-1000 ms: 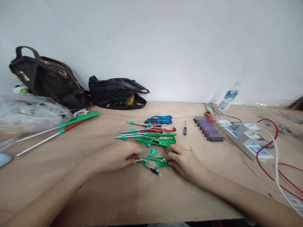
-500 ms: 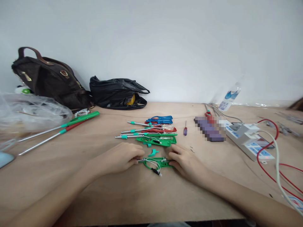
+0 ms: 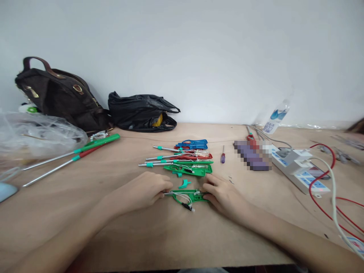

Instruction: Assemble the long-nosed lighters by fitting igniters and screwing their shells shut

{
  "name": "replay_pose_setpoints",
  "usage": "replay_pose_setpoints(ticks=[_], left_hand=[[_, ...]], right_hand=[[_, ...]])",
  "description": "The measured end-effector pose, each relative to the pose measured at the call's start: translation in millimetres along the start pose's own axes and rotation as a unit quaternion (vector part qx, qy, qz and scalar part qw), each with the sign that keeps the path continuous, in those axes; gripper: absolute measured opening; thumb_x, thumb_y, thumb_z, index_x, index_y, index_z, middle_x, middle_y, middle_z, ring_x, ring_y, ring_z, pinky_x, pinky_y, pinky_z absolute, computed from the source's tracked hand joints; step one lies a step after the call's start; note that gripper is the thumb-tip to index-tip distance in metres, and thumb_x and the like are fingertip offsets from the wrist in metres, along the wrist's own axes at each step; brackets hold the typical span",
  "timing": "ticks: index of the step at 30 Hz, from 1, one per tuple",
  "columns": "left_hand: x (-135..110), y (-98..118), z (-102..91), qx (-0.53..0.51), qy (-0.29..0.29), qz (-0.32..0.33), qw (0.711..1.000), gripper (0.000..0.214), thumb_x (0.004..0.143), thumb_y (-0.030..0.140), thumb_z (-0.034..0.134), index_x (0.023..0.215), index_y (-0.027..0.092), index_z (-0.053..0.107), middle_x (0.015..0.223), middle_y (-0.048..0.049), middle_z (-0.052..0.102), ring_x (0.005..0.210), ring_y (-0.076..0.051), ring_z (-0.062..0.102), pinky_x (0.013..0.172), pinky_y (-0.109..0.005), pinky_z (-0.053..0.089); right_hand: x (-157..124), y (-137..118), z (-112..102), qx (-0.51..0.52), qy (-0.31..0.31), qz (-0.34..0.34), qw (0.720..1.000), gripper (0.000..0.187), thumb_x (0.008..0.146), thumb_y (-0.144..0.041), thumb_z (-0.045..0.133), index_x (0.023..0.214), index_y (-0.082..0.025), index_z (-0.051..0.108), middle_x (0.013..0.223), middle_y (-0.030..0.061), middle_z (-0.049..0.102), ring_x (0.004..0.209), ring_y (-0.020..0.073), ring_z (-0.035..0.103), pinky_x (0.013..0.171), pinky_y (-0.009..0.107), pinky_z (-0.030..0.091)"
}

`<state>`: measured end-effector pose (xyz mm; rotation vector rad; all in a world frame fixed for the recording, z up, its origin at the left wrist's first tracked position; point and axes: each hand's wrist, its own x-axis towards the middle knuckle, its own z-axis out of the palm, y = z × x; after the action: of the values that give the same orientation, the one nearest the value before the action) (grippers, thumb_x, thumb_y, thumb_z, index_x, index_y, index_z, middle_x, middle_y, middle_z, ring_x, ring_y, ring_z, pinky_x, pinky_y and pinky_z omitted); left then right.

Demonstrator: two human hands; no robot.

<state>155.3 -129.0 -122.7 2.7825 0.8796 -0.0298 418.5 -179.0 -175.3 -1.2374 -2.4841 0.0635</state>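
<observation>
A green plastic handle shell (image 3: 196,195) lies flat before me, with white wires and a small black part with a pale tip (image 3: 187,207) hanging at its near side. My left hand (image 3: 152,186) pinches the thin metal rod (image 3: 168,193) at the shell's left end. The fingers of my right hand (image 3: 220,192) close on the shell's right end, covering it. Just beyond the shell lies a loose teal trigger-shaped piece (image 3: 184,184). Farther back are more opened green, red and blue handles (image 3: 187,170), several with rods, wires and clear tubes.
A small purple screwdriver (image 3: 223,157) lies right of the handles. A power strip (image 3: 301,178) with red and white cables takes up the right side. Two assembled rods with handles (image 3: 96,143) rest at left, near a clear plastic bag (image 3: 42,132). A black bag (image 3: 139,113) stands at the back.
My left hand has shifted very slightly left along the rod. My right hand and the green shell look nearly still.
</observation>
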Motion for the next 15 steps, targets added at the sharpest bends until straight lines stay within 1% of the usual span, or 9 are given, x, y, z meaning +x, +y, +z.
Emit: replay_pose_setpoints(ticks=[3,6,8,10,12,15], left_hand=[[2,0,3.6,0.014,-0.002,0.004,1.0,0.019,0.073,0.002,0.049,0.067,0.019,0.052,0.068,0.001,0.059,0.058,-0.016,0.05,0.052,-0.028,0.023],[2,3,6.2,0.043,0.009,0.005,0.999,0.022,0.075,-0.001,0.048,0.07,0.019,0.056,0.07,0.0016,0.062,0.06,-0.016,0.054,0.053,-0.027,0.025],[3,7,6.5,0.069,0.011,-0.001,0.998,0.028,0.076,-0.004,0.046,0.076,0.019,0.06,0.074,0.0017,0.066,0.062,-0.016,0.057,0.054,-0.027,0.027],[3,11,6.1,0.095,-0.005,-0.013,0.995,0.036,0.075,-0.008,0.045,0.086,0.02,0.064,0.084,0.0005,0.07,0.068,-0.019,0.063,0.056,-0.027,0.031],[5,14,5.8,0.115,-0.027,-0.027,0.993,0.041,0.073,-0.009,0.045,0.093,0.02,0.066,0.091,-0.0016,0.072,0.075,-0.022,0.067,0.058,-0.027,0.036],[7,16,6.6,0.118,-0.026,-0.031,0.992,0.041,0.072,-0.006,0.048,0.096,0.022,0.067,0.087,-0.0016,0.072,0.074,-0.023,0.067,0.06,-0.027,0.041]], right_hand=[[0,0,0,0.0,0.005,-0.004,1.0,0.013,0.084,-0.005,0.057,0.077,-0.016,0.059,0.086,0.0063,0.058,0.078,0.0201,0.057,0.063,0.031,0.048],[0,1,1,0.003,0.008,-0.008,1.0,0.014,0.084,-0.005,0.057,0.077,-0.016,0.059,0.087,0.0067,0.059,0.079,0.0206,0.058,0.065,0.031,0.049],[0,1,2,0.004,0.006,-0.007,1.0,0.014,0.084,-0.006,0.057,0.077,-0.017,0.058,0.088,0.0073,0.059,0.08,0.0212,0.058,0.066,0.032,0.05],[0,2,2,0.005,0.001,-0.003,1.0,0.013,0.084,-0.006,0.057,0.077,-0.017,0.058,0.089,0.0081,0.06,0.081,0.0223,0.058,0.066,0.034,0.05],[0,2,0,0.014,-0.005,0.002,1.0,0.011,0.084,-0.006,0.057,0.08,-0.017,0.058,0.092,0.0092,0.06,0.084,0.0236,0.058,0.069,0.036,0.051],[0,2,-4,0.044,-0.012,0.01,0.999,0.014,0.082,-0.006,0.058,0.092,-0.016,0.058,0.096,0.0099,0.061,0.09,0.0249,0.058,0.075,0.039,0.051]])
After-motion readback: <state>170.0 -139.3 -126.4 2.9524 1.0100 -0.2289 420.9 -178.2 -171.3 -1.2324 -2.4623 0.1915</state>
